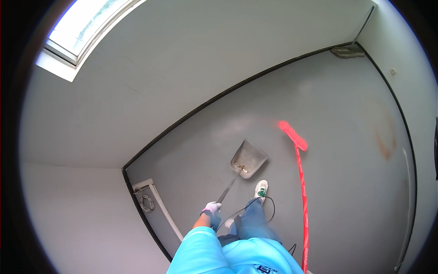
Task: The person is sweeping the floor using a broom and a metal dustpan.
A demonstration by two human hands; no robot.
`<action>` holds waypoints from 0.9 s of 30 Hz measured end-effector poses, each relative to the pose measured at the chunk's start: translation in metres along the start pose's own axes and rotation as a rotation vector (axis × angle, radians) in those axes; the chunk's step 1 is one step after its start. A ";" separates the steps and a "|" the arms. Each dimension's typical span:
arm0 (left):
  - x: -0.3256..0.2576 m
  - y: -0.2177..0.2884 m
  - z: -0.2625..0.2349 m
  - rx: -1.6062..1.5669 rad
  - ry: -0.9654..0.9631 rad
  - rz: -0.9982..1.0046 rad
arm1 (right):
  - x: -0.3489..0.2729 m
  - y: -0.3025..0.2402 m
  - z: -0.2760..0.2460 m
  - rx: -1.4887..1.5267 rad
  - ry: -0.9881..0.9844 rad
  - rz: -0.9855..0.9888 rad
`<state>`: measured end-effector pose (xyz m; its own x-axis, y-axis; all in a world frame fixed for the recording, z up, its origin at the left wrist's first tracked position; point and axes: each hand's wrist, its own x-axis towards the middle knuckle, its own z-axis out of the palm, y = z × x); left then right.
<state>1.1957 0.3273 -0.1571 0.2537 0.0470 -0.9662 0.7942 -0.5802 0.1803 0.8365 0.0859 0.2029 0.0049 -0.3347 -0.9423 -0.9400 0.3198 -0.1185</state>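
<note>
My left hand [212,208], in a white glove, is closed around the long dark handle of a dustpan [257,157]. The grey pan rests on the floor ahead of me, with some light brown debris near its handle end. To its right is a broom [301,182] with a red-patterned stick and a red bristle head, slightly blurred. The broom head is apart from the pan, and its stick runs down to the lower edge of the picture. My right hand is out of the picture; only a tiny pale patch shows beside the stick there.
A mop [348,51] leans in the far right corner. Left of me, a white trunking piece [164,208] and a coiled cable [147,203] lie by the wall. A black cord [273,208] loops near my leg. Black skirting [219,97] edges the grey floor; a window [86,27] is upper left.
</note>
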 end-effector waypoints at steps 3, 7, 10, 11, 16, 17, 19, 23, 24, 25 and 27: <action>0.020 -0.020 0.002 0.069 0.070 -0.080 | -0.012 0.025 0.015 0.071 0.049 0.010; 0.045 -0.032 0.005 0.201 0.021 -0.138 | -0.031 0.059 0.054 0.089 0.108 0.008; 0.052 -0.031 0.013 0.037 -0.103 -0.068 | -0.041 0.087 0.092 0.096 0.144 0.006; 0.051 -0.030 0.015 0.037 -0.096 -0.004 | -0.044 0.097 0.105 0.091 0.156 0.003; 0.034 -0.034 -0.013 -0.073 -0.090 0.025 | -0.051 0.148 0.164 0.034 0.183 -0.048; 0.029 -0.039 -0.031 -0.080 -0.127 0.072 | -0.053 0.152 0.173 0.019 0.184 -0.060; 0.011 -0.050 -0.065 -0.144 -0.184 0.065 | -0.054 0.153 0.185 -0.028 0.187 -0.089; -0.026 -0.084 -0.148 -0.173 -0.130 0.025 | -0.042 0.134 0.194 -0.241 0.171 -0.283; -0.031 -0.102 -0.171 -0.159 -0.101 0.027 | -0.034 0.130 0.200 -0.317 0.170 -0.355; -0.041 -0.113 -0.190 -0.129 -0.072 0.045 | -0.029 0.120 0.199 -0.396 0.170 -0.416; -0.049 -0.139 -0.223 -0.101 -0.002 0.057 | -0.010 0.100 0.203 -0.535 0.177 -0.530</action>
<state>1.1960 0.5870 -0.0939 0.2987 0.0145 -0.9542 0.8302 -0.4971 0.2524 0.8120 0.3009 0.1369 0.4877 -0.4745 -0.7328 -0.8645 -0.3791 -0.3300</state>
